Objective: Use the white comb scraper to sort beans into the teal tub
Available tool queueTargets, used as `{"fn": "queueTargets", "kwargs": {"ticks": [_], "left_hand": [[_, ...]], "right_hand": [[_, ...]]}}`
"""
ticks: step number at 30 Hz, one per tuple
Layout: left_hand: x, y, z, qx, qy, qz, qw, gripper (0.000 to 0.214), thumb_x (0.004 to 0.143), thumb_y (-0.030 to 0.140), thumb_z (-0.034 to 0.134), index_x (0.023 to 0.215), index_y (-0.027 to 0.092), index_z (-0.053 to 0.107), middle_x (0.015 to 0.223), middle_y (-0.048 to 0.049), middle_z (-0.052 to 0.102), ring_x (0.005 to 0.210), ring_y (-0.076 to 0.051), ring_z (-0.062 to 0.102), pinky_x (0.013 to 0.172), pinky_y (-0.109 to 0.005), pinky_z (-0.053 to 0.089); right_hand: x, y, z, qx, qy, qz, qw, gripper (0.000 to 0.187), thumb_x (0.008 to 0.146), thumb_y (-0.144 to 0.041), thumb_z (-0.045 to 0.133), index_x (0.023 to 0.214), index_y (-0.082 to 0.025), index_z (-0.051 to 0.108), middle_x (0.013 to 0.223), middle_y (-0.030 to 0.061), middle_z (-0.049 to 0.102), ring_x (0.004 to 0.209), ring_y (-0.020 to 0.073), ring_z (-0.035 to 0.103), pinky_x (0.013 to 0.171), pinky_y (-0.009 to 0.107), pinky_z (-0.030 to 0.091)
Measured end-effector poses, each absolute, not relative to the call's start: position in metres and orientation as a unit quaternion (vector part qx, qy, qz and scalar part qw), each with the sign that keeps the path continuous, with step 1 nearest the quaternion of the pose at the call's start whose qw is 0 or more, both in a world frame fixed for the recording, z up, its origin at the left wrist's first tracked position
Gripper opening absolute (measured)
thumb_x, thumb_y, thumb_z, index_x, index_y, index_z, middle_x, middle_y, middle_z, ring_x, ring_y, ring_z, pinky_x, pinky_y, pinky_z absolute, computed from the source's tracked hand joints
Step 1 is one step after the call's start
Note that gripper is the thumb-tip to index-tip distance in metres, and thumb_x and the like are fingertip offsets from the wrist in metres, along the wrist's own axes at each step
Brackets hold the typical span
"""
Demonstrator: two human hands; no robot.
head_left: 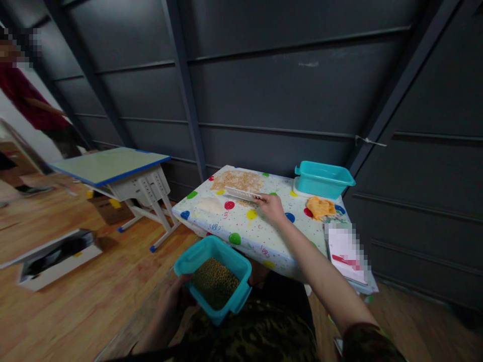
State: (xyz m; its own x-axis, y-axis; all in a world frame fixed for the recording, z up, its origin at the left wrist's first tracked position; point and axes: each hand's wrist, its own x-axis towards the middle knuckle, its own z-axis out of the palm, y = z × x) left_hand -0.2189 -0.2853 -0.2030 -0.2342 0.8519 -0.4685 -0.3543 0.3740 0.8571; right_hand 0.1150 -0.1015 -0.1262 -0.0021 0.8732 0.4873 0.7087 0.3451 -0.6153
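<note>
My left hand (pixel 177 294) grips the left rim of a teal plastic bin (pixel 243 269) held over my lap, below the table's front edge. Small round beans (pixel 217 279), tan and greenish, cover its bottom. My right hand (pixel 270 205) is closed on the right end of a flat white tool (pixel 243 194), thin and held nearly level just above the tablecloth; its exact kind is unclear. Behind the tool lies a spread of tan grains (pixel 237 179), with a few more (pixel 247 204) just in front. A pale powdery heap (pixel 210 204) sits to the left.
A second teal bin (pixel 324 181) stands at the back right of the spotted table (pixel 260 241), by an orange cloth (pixel 320 207) and a pad of paper (pixel 345 251). Left are a desk (pixel 113 163), an open box (pixel 58 261) on the floor and a person (pixel 32 95).
</note>
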Motion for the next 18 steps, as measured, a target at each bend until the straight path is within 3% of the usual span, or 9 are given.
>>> {"fn": "queueTargets", "kwargs": {"ticks": [7,11,15,18], "left_hand": [[-0.220,-0.284,-0.205,0.206,0.587,0.514,0.591,0.039,0.060,0.043,0.088,0.045,0.018,0.063,0.041,-0.0015,0.052,0.041,-0.018,0.050,0.042,-0.031,0.040],[-0.221,-0.285,-0.201,0.226,0.585,0.505,0.594,0.045,0.058,0.047,0.092,0.041,0.018,0.062,0.040,-0.0035,0.052,0.041,-0.019,0.050,0.043,-0.032,0.041],[-0.219,-0.285,-0.199,0.222,0.587,0.508,0.589,0.043,0.055,0.046,0.093,0.044,0.019,0.062,0.039,-0.0009,0.050,0.040,-0.017,0.047,0.042,-0.031,0.039],[-0.218,-0.286,-0.200,0.217,0.592,0.513,0.582,0.040,0.059,0.043,0.090,0.045,0.019,0.062,0.039,-0.0014,0.050,0.039,-0.018,0.048,0.041,-0.031,0.039]], "right_hand": [[0.111,-0.106,-0.118,-0.581,-0.693,0.103,0.415,0.029,0.093,-0.034,0.064,0.074,-0.020,0.079,0.065,0.0017,0.070,0.066,0.0210,0.064,0.064,0.028,0.041],[0.110,-0.109,-0.113,-0.576,-0.691,0.098,0.426,0.025,0.092,-0.033,0.063,0.075,-0.021,0.077,0.067,0.0009,0.069,0.068,0.0197,0.062,0.064,0.027,0.038],[0.110,-0.110,-0.109,-0.580,-0.693,0.105,0.415,0.027,0.089,-0.032,0.064,0.064,-0.021,0.067,0.060,-0.0001,0.062,0.063,0.0186,0.057,0.061,0.027,0.034],[0.111,-0.110,-0.106,-0.590,-0.678,0.102,0.426,0.030,0.089,-0.033,0.063,0.062,-0.022,0.063,0.059,0.0001,0.059,0.062,0.0187,0.055,0.060,0.027,0.033]]}}
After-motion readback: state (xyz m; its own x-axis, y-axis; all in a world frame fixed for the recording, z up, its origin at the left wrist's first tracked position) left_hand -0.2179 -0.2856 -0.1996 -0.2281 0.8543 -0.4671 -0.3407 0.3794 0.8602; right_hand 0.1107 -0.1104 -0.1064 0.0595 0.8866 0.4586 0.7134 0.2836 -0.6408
